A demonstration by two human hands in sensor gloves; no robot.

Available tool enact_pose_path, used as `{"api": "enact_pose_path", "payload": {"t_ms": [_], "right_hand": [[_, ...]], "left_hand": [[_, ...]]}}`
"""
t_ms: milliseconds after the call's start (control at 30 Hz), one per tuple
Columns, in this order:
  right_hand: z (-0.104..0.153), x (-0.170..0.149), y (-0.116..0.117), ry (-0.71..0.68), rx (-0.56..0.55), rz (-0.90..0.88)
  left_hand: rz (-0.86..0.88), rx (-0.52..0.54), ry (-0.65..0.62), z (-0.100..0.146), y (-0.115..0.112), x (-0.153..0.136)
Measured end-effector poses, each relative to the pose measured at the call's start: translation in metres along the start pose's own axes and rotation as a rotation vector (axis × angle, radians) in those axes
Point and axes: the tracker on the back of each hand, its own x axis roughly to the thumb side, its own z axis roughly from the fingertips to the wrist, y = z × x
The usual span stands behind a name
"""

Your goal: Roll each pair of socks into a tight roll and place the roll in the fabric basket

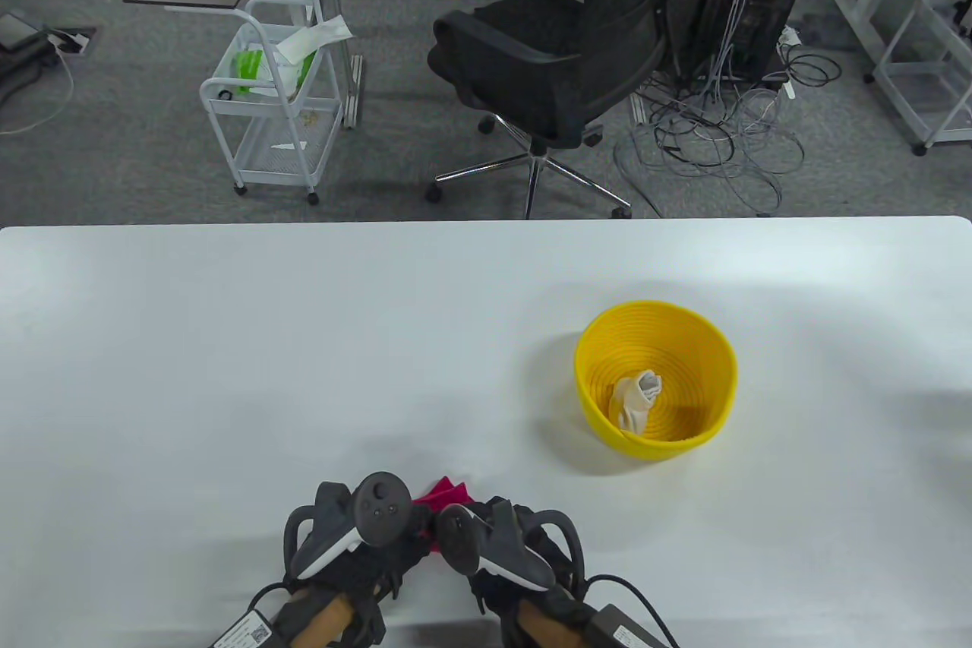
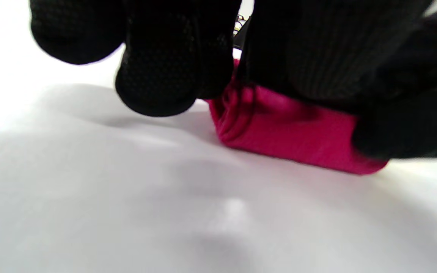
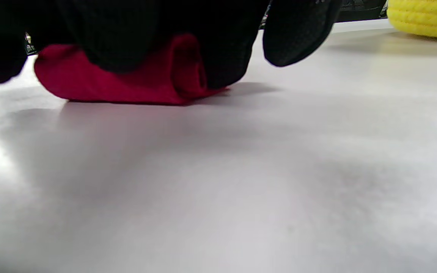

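Your left hand [image 1: 357, 538] and right hand [image 1: 497, 542] sit side by side at the counter's [image 1: 228, 344] near edge, fingers curled down over the red sock roll [image 2: 290, 132], both gripping it against the surface. Rolling step looks nearly done; a bit of red fabric pokes out ahead of your fingers. Next: tighten, lift it in one hand, carry it toward the far right to the yellow basket [image 1: 710, 355], where a white roll [image 1: 636, 397] already lies.

Both hands side by side at the near edge, left hand [image 1: 357, 534] and right hand [image 1: 501, 542] palms down, fingers curled downward
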Motion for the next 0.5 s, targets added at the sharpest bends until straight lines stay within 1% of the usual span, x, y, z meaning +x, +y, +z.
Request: {"api": "enact_pose_path", "payload": {"t_ms": [133,300,500], "right_hand": [[0.001,0.0,-0.003,-0.008,0.013,-0.021],[0.001,-0.003,-0.004,-0.007,0.008,-0.037],[0.01,-0.003,-0.021,-0.061,-0.117,-0.01]], "left_hand": [[0.006,-0.06,-0.018,-0.006,-0.009,0.0],[0.02,-0.031,-0.027,-0.009,-0.009,0.001],[0.122,-0.073,-0.009,-0.012,-0.009,-0.009]]}}
